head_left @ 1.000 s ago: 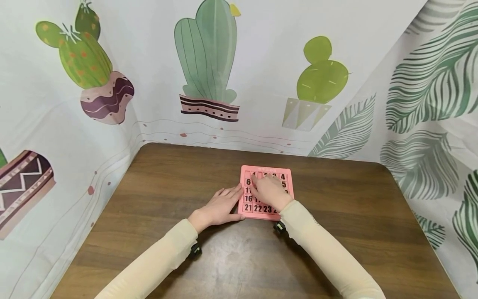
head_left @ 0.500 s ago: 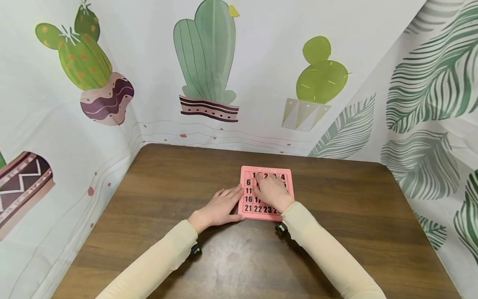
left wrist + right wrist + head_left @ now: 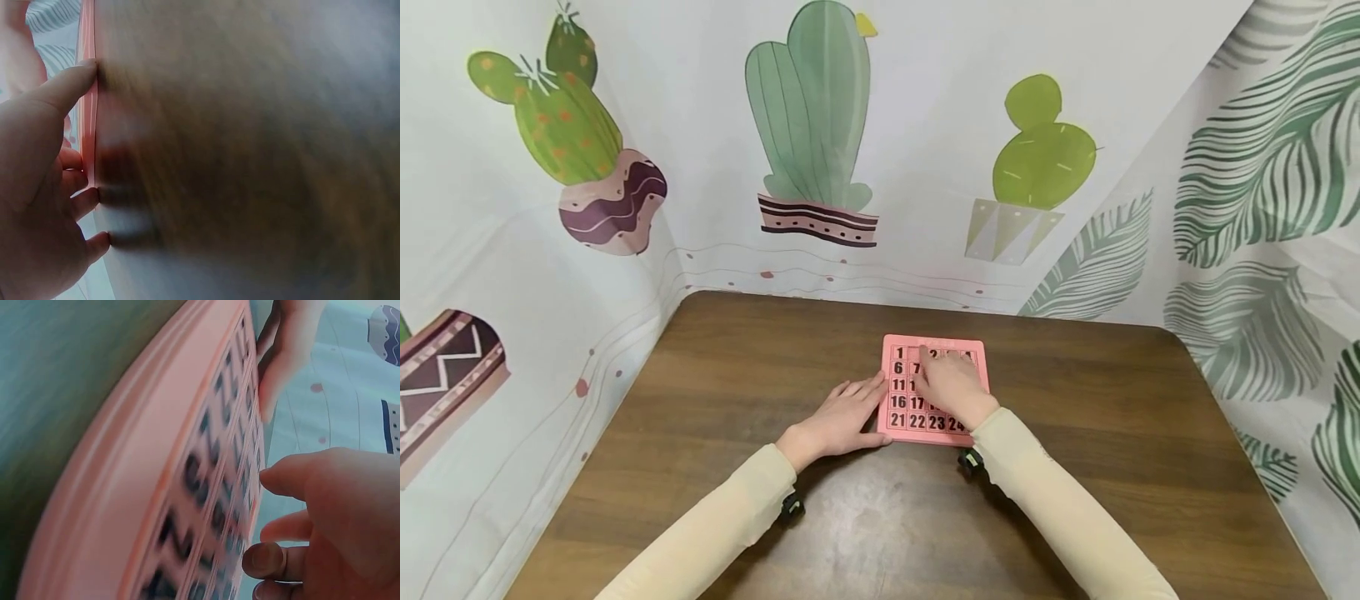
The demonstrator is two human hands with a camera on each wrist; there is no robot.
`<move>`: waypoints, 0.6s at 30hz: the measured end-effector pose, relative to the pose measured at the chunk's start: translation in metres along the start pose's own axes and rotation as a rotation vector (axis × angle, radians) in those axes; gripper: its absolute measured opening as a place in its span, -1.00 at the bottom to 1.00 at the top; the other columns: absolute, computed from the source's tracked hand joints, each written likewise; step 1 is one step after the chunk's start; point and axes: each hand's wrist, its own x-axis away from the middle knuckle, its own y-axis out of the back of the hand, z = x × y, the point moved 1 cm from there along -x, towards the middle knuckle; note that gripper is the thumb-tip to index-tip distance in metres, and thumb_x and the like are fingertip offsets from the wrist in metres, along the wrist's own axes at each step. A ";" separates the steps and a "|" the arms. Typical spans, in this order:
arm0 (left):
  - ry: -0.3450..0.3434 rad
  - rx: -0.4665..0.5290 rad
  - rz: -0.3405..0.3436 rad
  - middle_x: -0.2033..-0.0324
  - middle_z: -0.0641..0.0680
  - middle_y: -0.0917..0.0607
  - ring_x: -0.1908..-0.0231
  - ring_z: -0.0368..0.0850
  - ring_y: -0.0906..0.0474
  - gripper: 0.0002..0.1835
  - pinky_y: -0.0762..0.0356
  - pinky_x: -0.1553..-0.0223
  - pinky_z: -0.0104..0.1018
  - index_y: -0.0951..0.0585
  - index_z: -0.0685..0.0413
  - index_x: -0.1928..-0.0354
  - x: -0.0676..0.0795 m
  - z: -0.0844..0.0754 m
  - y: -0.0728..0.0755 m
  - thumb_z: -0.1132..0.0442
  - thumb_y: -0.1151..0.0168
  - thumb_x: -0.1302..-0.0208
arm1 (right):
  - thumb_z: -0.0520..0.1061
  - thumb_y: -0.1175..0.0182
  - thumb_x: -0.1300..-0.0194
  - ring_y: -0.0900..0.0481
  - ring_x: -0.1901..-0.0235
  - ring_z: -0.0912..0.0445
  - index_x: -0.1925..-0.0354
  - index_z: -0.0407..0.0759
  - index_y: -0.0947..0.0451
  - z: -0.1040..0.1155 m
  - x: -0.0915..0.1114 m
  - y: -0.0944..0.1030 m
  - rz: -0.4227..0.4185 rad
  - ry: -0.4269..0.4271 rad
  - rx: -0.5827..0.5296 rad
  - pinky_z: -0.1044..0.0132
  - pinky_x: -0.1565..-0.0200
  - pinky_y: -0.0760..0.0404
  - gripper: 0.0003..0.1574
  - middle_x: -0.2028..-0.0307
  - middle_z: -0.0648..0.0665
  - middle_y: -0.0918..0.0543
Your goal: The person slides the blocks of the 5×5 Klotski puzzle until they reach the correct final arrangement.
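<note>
A pink sliding number puzzle (image 3: 917, 435) lies flat on the table, black numerals on its square tiles. Tile 1 (image 3: 899, 353) sits in its far left corner, with a vacant slot right of it. Over the top rows is my right hand (image 3: 955, 385), its index fingertip at that slot beside tile 2 and hiding several tiles. The right wrist view has its thumb (image 3: 281, 478) close above the tiles and other fingers bent. My left hand (image 3: 838, 421) rests at the puzzle's left side, fingers extended; its thumb (image 3: 78, 81) touches the near edge.
The brown wooden table (image 3: 760, 350) extends on all sides of the puzzle. Behind it hangs a white cloth backdrop (image 3: 925, 125) printed with cacti and leaves. Dark wrist cameras are strapped under both pale sleeves (image 3: 730, 508).
Tile 1 has slid left into the corner, leaving the vacant slot on its right. My right hand has shifted slightly rightward. My left hand stays in place.
</note>
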 end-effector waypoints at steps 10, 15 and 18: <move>0.003 -0.019 -0.013 -0.65 0.15 -0.05 -0.58 0.09 -0.09 0.01 0.00 -0.53 0.21 -0.09 0.15 -0.65 0.000 0.003 -0.002 -0.29 -0.22 -0.42 | 0.05 -0.09 -0.57 -0.65 0.31 -0.14 -0.48 -0.23 -0.42 -0.030 0.015 -0.003 -0.052 0.005 0.050 -0.10 0.14 -0.53 -0.33 0.50 -0.15 -0.71; -0.004 -0.003 -0.008 -0.65 0.16 -0.04 -0.58 0.09 -0.09 0.01 0.00 -0.53 0.22 -0.09 0.18 -0.65 -0.001 0.002 -0.003 -0.28 -0.22 -0.43 | 0.08 -0.07 -0.59 -0.71 0.23 -0.20 -0.49 -0.21 -0.40 -0.025 0.012 -0.004 -0.026 0.008 0.016 -0.23 -0.09 -0.55 -0.33 0.61 -0.14 -0.64; 0.000 -0.009 -0.004 -0.65 0.15 -0.03 -0.59 0.08 -0.08 0.01 0.00 -0.53 0.20 -0.08 0.18 -0.65 0.000 0.002 -0.003 -0.29 -0.21 -0.43 | 0.07 -0.07 -0.60 -0.72 0.21 -0.28 -0.50 -0.21 -0.40 -0.018 0.009 -0.004 -0.022 0.018 0.013 -0.29 -0.17 -0.53 -0.34 0.54 -0.23 -0.71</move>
